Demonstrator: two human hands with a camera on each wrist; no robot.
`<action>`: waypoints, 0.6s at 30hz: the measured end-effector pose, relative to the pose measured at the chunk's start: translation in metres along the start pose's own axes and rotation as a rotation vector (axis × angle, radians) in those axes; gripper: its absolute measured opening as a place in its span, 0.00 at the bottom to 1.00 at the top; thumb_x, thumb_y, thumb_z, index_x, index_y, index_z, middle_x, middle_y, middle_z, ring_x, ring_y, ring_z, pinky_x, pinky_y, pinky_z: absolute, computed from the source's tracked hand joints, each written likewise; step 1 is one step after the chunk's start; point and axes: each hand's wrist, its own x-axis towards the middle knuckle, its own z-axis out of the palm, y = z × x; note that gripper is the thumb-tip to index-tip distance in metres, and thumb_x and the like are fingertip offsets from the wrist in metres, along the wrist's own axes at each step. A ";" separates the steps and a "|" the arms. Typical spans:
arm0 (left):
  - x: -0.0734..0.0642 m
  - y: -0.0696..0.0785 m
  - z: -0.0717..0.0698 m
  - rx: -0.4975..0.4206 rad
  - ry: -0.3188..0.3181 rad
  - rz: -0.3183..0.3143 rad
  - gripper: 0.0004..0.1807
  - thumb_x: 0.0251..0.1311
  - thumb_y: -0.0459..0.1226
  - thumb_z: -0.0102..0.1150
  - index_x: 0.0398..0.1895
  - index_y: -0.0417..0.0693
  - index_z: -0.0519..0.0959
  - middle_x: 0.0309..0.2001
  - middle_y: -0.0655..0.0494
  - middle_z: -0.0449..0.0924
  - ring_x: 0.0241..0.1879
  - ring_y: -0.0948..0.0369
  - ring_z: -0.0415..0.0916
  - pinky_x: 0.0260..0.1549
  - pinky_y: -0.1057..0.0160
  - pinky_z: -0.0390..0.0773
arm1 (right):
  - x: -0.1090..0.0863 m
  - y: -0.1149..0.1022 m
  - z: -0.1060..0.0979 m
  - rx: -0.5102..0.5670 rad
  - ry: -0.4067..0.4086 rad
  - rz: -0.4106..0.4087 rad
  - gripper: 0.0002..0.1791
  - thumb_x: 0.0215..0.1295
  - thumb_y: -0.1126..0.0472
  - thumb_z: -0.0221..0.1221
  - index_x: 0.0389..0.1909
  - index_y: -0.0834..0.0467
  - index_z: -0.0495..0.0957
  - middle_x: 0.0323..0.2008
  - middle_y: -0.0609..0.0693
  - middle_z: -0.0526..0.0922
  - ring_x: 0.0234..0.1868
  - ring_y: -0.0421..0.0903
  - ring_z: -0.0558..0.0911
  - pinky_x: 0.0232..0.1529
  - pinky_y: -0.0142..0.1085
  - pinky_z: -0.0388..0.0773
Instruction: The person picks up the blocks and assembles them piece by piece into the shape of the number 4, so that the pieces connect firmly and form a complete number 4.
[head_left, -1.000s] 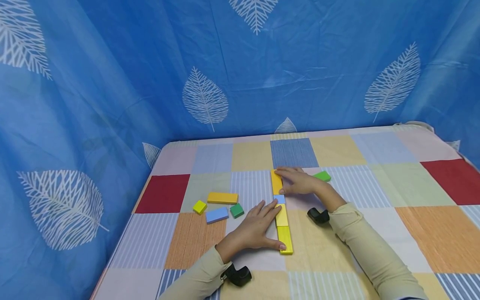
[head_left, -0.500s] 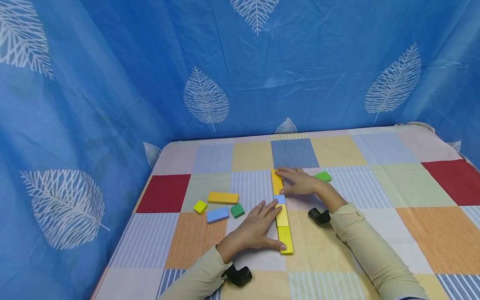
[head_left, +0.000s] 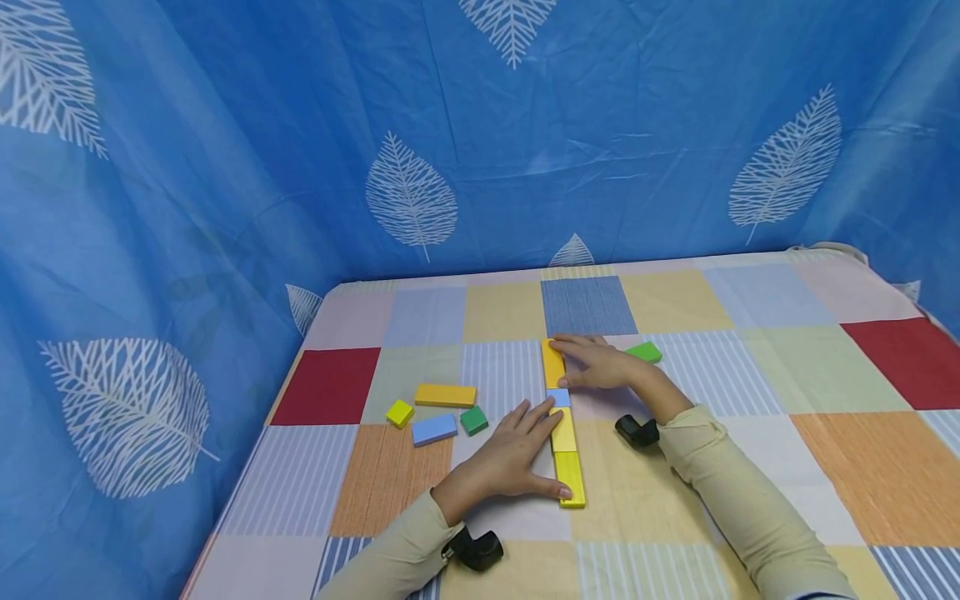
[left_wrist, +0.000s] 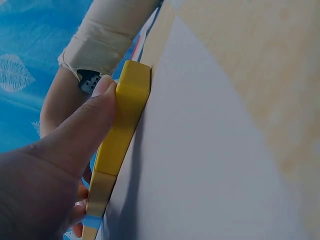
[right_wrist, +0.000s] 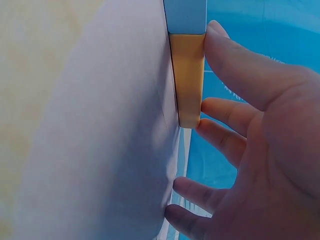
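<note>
A straight row of flat blocks runs away from me: a yellow block (head_left: 568, 473) nearest, then a paler yellow block (head_left: 564, 435), a small blue block (head_left: 558, 398) and an orange-yellow block (head_left: 552, 367) at the far end. My left hand (head_left: 510, 457) is spread beside the near half, its thumb on the nearest block and fingertips at the paler one. On the far block rest the thumb and fingertips of my right hand (head_left: 598, 365). The right wrist view shows the orange-yellow block (right_wrist: 188, 82) butted against the blue block (right_wrist: 186, 16); two fingers reach past its end.
Left of the row lie an orange-yellow block (head_left: 446, 396), a blue block (head_left: 434, 430), a dark green block (head_left: 474, 421) and a yellow block (head_left: 400, 414). A green block (head_left: 645, 352) lies partly behind my right hand. A leaf-print blue curtain (head_left: 600, 167) hangs beyond the patchwork cloth (head_left: 787, 375).
</note>
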 end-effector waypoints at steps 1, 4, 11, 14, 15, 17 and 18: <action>0.000 0.000 0.000 0.001 0.000 0.000 0.53 0.43 0.64 0.59 0.70 0.51 0.51 0.73 0.55 0.42 0.70 0.45 0.44 0.65 0.47 0.53 | 0.000 0.000 0.000 0.000 -0.001 0.000 0.40 0.60 0.46 0.57 0.68 0.61 0.55 0.69 0.61 0.52 0.67 0.67 0.51 0.63 0.63 0.47; 0.000 0.000 0.000 0.000 0.001 0.000 0.54 0.43 0.64 0.59 0.70 0.51 0.51 0.73 0.55 0.42 0.70 0.45 0.44 0.65 0.47 0.53 | -0.001 -0.001 -0.001 -0.003 -0.004 0.000 0.40 0.60 0.47 0.56 0.68 0.61 0.55 0.69 0.61 0.52 0.67 0.68 0.50 0.63 0.63 0.47; 0.000 -0.001 0.001 -0.002 0.000 0.004 0.54 0.43 0.64 0.59 0.71 0.51 0.51 0.73 0.55 0.41 0.70 0.45 0.44 0.65 0.47 0.53 | -0.005 -0.004 0.000 -0.029 -0.008 0.001 0.38 0.61 0.47 0.55 0.67 0.60 0.57 0.69 0.60 0.52 0.66 0.69 0.50 0.61 0.65 0.48; 0.000 -0.001 0.000 -0.002 -0.002 0.002 0.54 0.43 0.65 0.58 0.71 0.51 0.51 0.73 0.55 0.41 0.70 0.45 0.43 0.65 0.47 0.53 | -0.008 -0.006 0.000 -0.049 -0.015 -0.006 0.37 0.61 0.46 0.55 0.66 0.61 0.59 0.69 0.60 0.53 0.66 0.71 0.49 0.61 0.66 0.47; 0.000 -0.001 0.000 -0.002 -0.003 0.000 0.54 0.43 0.65 0.58 0.71 0.51 0.51 0.73 0.55 0.41 0.70 0.45 0.43 0.65 0.47 0.52 | -0.009 -0.007 0.000 -0.059 -0.019 -0.012 0.37 0.61 0.46 0.55 0.66 0.61 0.59 0.69 0.60 0.53 0.66 0.72 0.49 0.61 0.66 0.47; 0.000 -0.001 0.000 0.000 -0.003 0.000 0.54 0.43 0.65 0.58 0.71 0.51 0.51 0.73 0.55 0.41 0.70 0.45 0.43 0.65 0.47 0.52 | -0.012 -0.009 0.000 -0.084 -0.031 -0.016 0.37 0.61 0.46 0.55 0.66 0.60 0.59 0.69 0.60 0.54 0.66 0.72 0.49 0.61 0.66 0.47; 0.000 -0.001 0.000 0.001 -0.002 0.000 0.54 0.43 0.65 0.58 0.71 0.51 0.51 0.73 0.55 0.41 0.70 0.45 0.44 0.65 0.47 0.53 | -0.013 -0.010 -0.001 -0.095 -0.042 -0.017 0.37 0.61 0.46 0.55 0.66 0.60 0.59 0.69 0.59 0.54 0.66 0.72 0.49 0.61 0.66 0.47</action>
